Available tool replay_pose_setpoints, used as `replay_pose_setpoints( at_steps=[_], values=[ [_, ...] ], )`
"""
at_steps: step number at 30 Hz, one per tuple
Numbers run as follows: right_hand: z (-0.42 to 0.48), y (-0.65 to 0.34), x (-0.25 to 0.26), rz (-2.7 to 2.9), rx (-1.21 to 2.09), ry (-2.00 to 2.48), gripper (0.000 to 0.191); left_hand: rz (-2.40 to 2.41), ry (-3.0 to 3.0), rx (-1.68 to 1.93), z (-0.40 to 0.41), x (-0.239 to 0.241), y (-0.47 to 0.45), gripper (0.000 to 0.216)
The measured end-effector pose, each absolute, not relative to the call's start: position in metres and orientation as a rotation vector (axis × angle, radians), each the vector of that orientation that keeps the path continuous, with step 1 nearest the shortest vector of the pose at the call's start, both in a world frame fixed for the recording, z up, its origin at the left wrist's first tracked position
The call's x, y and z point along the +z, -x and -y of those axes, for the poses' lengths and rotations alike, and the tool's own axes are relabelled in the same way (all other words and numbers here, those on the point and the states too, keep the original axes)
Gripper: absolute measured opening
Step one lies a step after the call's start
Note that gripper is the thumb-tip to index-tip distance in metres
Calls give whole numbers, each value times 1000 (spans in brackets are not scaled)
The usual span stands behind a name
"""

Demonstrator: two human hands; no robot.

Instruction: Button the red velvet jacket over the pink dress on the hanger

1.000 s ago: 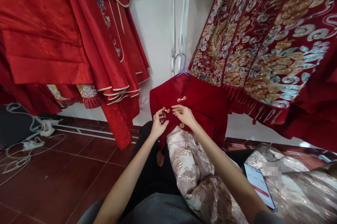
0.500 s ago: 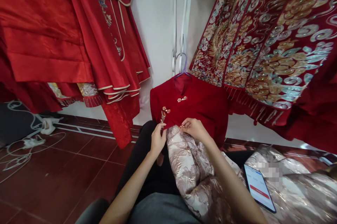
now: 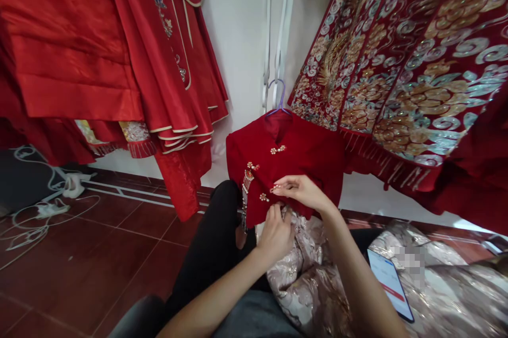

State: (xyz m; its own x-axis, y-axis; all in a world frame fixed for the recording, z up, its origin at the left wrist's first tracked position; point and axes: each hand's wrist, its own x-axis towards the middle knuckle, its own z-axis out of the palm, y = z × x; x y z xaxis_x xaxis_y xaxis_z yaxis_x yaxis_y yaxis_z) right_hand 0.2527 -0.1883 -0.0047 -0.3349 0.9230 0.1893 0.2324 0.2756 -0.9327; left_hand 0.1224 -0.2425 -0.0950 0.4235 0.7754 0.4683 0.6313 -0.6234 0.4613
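A dark red jacket (image 3: pixel 305 142) hangs in front of me on a purple hanger (image 3: pixel 280 100). Flower-shaped beaded fasteners (image 3: pixel 278 149) run down its front, and a beaded tassel (image 3: pixel 246 190) dangles at its left side. My right hand (image 3: pixel 299 191) is closed in a pinch on a small beaded fastener piece (image 3: pixel 273 188), held just above a flower ornament (image 3: pixel 264 198). Lower down, my left hand (image 3: pixel 277 232) has its fingers bent around the jacket's lower edge; its fingertips are partly hidden. Shiny patterned pale brocade fabric (image 3: pixel 293 269) lies bunched on my lap beneath both hands.
Red garments (image 3: pixel 75 63) hang at the left, and an embroidered red garment (image 3: pixel 397 73) with fringe hangs at the right. A phone (image 3: pixel 391 285) lies on the brocade. White cables (image 3: pixel 43 216) trail over the tiled floor (image 3: pixel 130 269).
My left hand has moved right and down, from the jacket's left side to its lower edge. The brocade has slipped lower, exposing more jacket and tassel. My right hand stays pinched near the fasteners.
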Motion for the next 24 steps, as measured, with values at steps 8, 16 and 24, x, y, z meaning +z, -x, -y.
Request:
replay_pose_setpoints(
  at_steps=[8, 16, 24],
  values=[
    [158, -246, -54, 1793, 1014, 1140, 26, -1197, -1916, 1387, 230, -91, -96, 19],
    [162, -256, -48, 1910, 1086, 1072, 30, -1193, -1438, 1488, 220, -98, -94, 39],
    [161, -250, -54, 1948, 868, 1155, 23, -1126, -1199, 1433, 204, -104, -90, 35]
  ],
)
